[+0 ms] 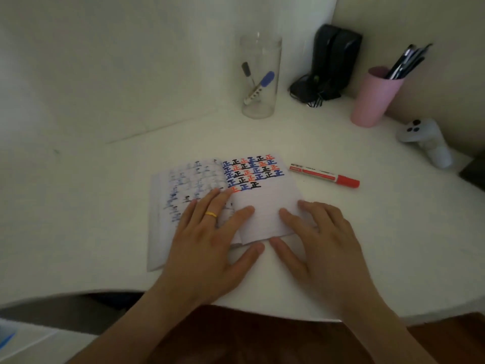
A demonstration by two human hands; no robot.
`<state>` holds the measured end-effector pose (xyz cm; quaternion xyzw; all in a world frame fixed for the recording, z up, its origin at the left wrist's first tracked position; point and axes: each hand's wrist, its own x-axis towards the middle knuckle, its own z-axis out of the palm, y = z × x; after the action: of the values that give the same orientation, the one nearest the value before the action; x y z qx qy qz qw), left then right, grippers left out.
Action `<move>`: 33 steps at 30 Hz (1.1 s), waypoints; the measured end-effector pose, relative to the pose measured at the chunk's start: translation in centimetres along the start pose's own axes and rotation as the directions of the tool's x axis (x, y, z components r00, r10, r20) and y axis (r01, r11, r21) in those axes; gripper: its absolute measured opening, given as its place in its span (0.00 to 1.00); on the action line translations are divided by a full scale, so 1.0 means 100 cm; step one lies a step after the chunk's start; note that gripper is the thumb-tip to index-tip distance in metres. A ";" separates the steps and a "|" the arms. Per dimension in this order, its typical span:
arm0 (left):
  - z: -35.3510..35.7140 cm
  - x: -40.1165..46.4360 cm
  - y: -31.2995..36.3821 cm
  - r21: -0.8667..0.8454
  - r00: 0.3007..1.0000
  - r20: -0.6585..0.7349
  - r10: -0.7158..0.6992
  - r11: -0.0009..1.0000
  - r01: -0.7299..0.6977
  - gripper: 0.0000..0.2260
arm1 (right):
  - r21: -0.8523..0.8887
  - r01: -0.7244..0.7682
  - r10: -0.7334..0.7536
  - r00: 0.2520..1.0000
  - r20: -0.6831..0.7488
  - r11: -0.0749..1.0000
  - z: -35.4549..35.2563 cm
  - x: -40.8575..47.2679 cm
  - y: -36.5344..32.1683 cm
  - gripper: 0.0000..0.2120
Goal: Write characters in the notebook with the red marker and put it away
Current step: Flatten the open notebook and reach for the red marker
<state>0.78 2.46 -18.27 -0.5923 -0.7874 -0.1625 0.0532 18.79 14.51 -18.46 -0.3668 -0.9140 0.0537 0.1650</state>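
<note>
Head view: left hand (pixel 210 237) and right hand (pixel 322 240) lie spread flat on the open notebook (pixel 265 203), pinching nothing. If either lifts, the page could spring shut. Red marker (pixel 324 175) lies capped on the bench (pixel 367 232) at two o'clock, cap pointing four o'clock.

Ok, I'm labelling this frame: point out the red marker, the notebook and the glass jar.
red marker (pixel 324 175), head view, middle of its barrel
notebook (pixel 265 203), head view, blank part of its right page
glass jar (pixel 259 101), head view, lower front wall
</note>
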 end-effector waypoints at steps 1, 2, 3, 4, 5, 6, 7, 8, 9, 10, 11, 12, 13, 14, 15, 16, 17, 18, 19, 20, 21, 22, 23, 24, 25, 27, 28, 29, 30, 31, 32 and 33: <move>0.000 -0.001 0.001 -0.005 1.000 -0.030 0.004 1.000 -0.004 0.26 | 0.002 0.014 -0.013 0.999 -0.032 1.000 -0.001 0.000 -0.001 0.28; 0.000 -0.002 0.001 -0.003 0.998 -0.059 0.007 1.000 -0.007 0.25 | 0.007 0.028 -0.027 0.998 -0.062 1.000 -0.001 -0.001 -0.001 0.27; 0.000 -0.003 0.002 0.007 0.996 -0.084 0.007 1.000 -0.007 0.25 | 0.018 0.041 -0.039 0.996 -0.078 0.999 -0.001 -0.002 -0.001 0.26; 0.001 -0.003 0.002 0.012 0.995 -0.101 0.003 1.000 -0.002 0.25 | 0.033 0.052 -0.049 0.996 -0.080 0.998 0.000 -0.001 0.000 0.25; 0.001 -0.005 0.002 0.023 0.994 -0.113 0.000 1.000 0.003 0.24 | 0.047 0.061 -0.057 0.995 -0.082 0.997 -0.001 -0.003 -0.001 0.25; 0.002 -0.008 0.003 0.042 0.993 -0.115 0.000 0.999 0.005 0.24 | 0.060 0.066 -0.060 0.994 -0.089 0.996 -0.001 -0.005 -0.001 0.24; 0.001 -0.012 0.005 0.046 0.995 -0.104 -0.007 0.999 0.012 0.25 | 0.084 0.056 -0.049 0.995 -0.087 0.995 -0.003 -0.008 -0.002 0.25; -0.003 -0.017 0.008 0.035 0.995 -0.096 -0.018 0.999 0.022 0.25 | 0.111 0.048 -0.038 0.996 -0.086 0.993 -0.008 -0.014 -0.004 0.25; -0.007 -0.021 0.011 0.018 0.995 -0.097 -0.034 0.999 0.035 0.25 | 0.130 0.045 -0.033 0.995 -0.090 0.990 -0.013 -0.018 -0.005 0.27; -0.010 -0.024 0.013 0.004 0.994 -0.096 -0.047 0.999 0.048 0.25 | 0.143 0.043 -0.028 0.995 -0.099 0.989 -0.017 -0.022 -0.007 0.28; -0.012 -0.026 0.014 -0.006 0.994 -0.083 -0.065 0.998 0.065 0.25 | 0.152 0.039 -0.024 0.995 -0.100 0.988 -0.022 -0.026 -0.010 0.28; -0.013 -0.029 0.015 -0.006 0.994 -0.069 -0.081 0.997 0.081 0.26 | 0.159 0.037 -0.022 0.995 -0.094 0.987 -0.026 -0.029 -0.012 0.28; -0.014 -0.030 0.014 -0.007 0.994 -0.051 -0.095 0.995 0.095 0.26 | 0.165 0.035 -0.021 0.996 -0.086 0.986 -0.029 -0.031 -0.013 0.28; -0.013 -0.031 0.014 -0.008 0.994 -0.032 -0.103 0.995 0.103 0.27 | 0.166 0.035 -0.022 0.996 -0.081 0.985 -0.032 -0.032 -0.014 0.28; -0.013 -0.031 0.013 -0.003 0.995 -0.010 -0.104 0.995 0.104 0.27 | 0.160 0.036 -0.024 0.997 -0.078 0.986 -0.033 -0.033 -0.014 0.28; -0.013 -0.030 0.013 0.007 0.995 0.010 -0.101 0.995 0.101 0.27 | 0.150 0.036 -0.026 0.997 -0.068 0.988 -0.034 -0.034 -0.014 0.27; -0.014 -0.031 0.013 0.021 0.995 0.028 -0.098 0.995 0.097 0.28 | 0.135 0.037 -0.030 0.998 -0.059 0.990 -0.033 -0.035 -0.015 0.27; -0.015 -0.030 0.012 0.036 0.995 0.046 -0.092 0.995 0.090 0.28 | 0.122 0.039 -0.033 0.998 -0.054 0.992 -0.033 -0.034 -0.015 0.26; -0.017 -0.029 0.011 0.048 0.994 0.069 -0.086 0.995 0.082 0.29 | 0.113 0.040 -0.035 0.998 -0.052 0.993 -0.032 -0.033 -0.015 0.25; -0.019 -0.028 0.009 0.064 0.992 0.095 -0.079 0.995 0.073 0.30 | 0.102 0.043 -0.038 0.998 -0.046 0.994 -0.030 -0.030 -0.014 0.24; -0.021 -0.026 0.007 0.085 0.990 0.118 -0.071 0.995 0.061 0.31 | 0.090 0.047 -0.043 0.998 -0.045 0.995 -0.027 -0.028 -0.013 0.23; -0.023 -0.025 0.005 0.106 0.989 0.132 -0.060 0.993 0.046 0.31 | 0.081 0.058 -0.053 0.997 -0.056 0.995 -0.024 -0.025 -0.011 0.22; -0.024 -0.023 0.004 0.122 0.988 0.144 -0.050 0.992 0.032 0.31 | 0.081 0.072 -0.066 0.995 -0.075 0.994 -0.020 -0.023 -0.009 0.22; -0.025 -0.022 0.003 0.131 0.987 0.152 -0.043 0.991 0.023 0.32 | 0.082 0.081 -0.074 0.993 -0.090 0.993 -0.017 -0.019 -0.007 0.21; -0.025 -0.020 0.002 0.138 0.987 0.158 -0.039 0.990 0.017 0.32 | 0.066 0.083 -0.076 0.992 -0.106 0.994 -0.015 -0.014 -0.004 0.21; -0.025 -0.015 0.004 0.150 0.986 0.164 -0.034 0.989 0.009 0.31 | -0.040 0.063 -0.069 0.981 -0.180 0.997 -0.012 0.004 0.005 0.19; -0.025 -0.013 0.006 0.157 0.985 0.171 -0.035 0.988 0.008 0.32 | -0.108 0.025 -0.047 0.977 -0.209 0.994 -0.012 0.017 0.010 0.18; -0.025 -0.010 0.008 0.168 0.983 0.182 -0.034 0.986 0.003 0.32 | -0.166 -0.034 0.000 0.979 -0.203 0.986 -0.013 0.030 0.014 0.18; -0.026 -0.007 0.009 0.177 0.979 0.200 -0.032 0.984 -0.004 0.33 | -0.226 -0.094 0.056 0.984 -0.168 0.970 -0.014 0.044 0.017 0.21; -0.029 -0.002 0.009 0.181 0.972 0.233 -0.027 0.983 -0.015 0.35 | -0.290 -0.132 0.100 0.988 -0.121 0.948 -0.015 0.055 0.020 0.25; -0.035 0.004 0.007 0.170 0.962 0.271 -0.015 0.985 -0.032 0.36 | -0.354 -0.152 0.132 0.988 -0.081 0.923 -0.015 0.064 0.023 0.28; -0.041 0.014 0.004 0.150 0.949 0.315 0.000 0.987 -0.050 0.36 | -0.412 -0.156 0.146 0.988 -0.055 0.898 -0.013 0.071 0.024 0.28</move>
<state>0.27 2.51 -13.95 -0.6145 -0.7885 -0.0036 -0.0246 16.00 21.16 -15.88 -0.4638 -0.8713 -0.1333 0.0889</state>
